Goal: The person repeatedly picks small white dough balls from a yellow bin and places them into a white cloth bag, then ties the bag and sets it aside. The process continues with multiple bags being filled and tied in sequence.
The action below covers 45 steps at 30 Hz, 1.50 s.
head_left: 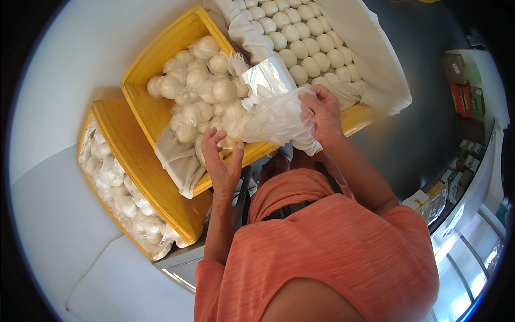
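Note:
My right hand (324, 111) pinches the edge of a thin clear plastic bag (278, 119), which hangs to its left over the near rim of a yellow crate (140, 72). The bag looks crumpled, and I cannot make out anything inside it. Fingers spread and curved, my left hand (221, 161) holds nothing beside the crate's near edge. Inside that crate lie several white round buns (201, 80) wrapped in clear bags. A flat stack of clear plastic bags (271, 78) rests between these buns and the unwrapped white buns (308, 48) set in rows at the far right.
White cloth (370, 48) lines the box of unwrapped buns, and another cloth (179, 163) drapes over the crate's near-left corner. At lower left stands a second yellow crate (147, 169) with bagged buns (126, 201). Boxes and packets (466, 102) sit along the right.

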Each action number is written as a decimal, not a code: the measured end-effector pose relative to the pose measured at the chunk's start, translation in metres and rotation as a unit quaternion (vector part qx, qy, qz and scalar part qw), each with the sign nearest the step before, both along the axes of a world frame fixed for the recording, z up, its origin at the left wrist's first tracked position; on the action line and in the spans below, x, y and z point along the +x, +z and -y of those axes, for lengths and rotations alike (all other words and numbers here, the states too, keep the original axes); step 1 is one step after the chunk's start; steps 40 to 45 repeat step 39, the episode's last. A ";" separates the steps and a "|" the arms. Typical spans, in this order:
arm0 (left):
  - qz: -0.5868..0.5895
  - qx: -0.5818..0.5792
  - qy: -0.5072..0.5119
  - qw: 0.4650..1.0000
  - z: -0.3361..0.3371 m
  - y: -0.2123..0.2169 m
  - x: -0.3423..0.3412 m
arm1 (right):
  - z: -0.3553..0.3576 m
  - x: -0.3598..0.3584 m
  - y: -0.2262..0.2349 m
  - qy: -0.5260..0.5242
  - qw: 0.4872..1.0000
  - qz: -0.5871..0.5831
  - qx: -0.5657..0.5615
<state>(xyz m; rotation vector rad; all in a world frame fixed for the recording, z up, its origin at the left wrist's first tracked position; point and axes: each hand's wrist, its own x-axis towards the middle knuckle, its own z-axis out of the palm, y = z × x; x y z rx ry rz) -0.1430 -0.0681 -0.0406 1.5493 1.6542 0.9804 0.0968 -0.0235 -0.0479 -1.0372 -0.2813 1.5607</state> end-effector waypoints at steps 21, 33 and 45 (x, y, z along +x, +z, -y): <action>-0.030 -0.123 -0.073 0.989 -0.078 -0.022 0.116 | -0.156 0.145 -0.266 0.444 0.474 0.757 -0.071; -0.125 -0.144 -0.051 0.980 -0.103 -0.029 0.150 | -0.164 0.147 -0.287 0.365 0.571 0.733 -0.061; -0.145 -0.126 -0.075 0.979 -0.108 -0.026 0.157 | -0.127 0.153 -0.296 0.202 0.638 0.742 0.042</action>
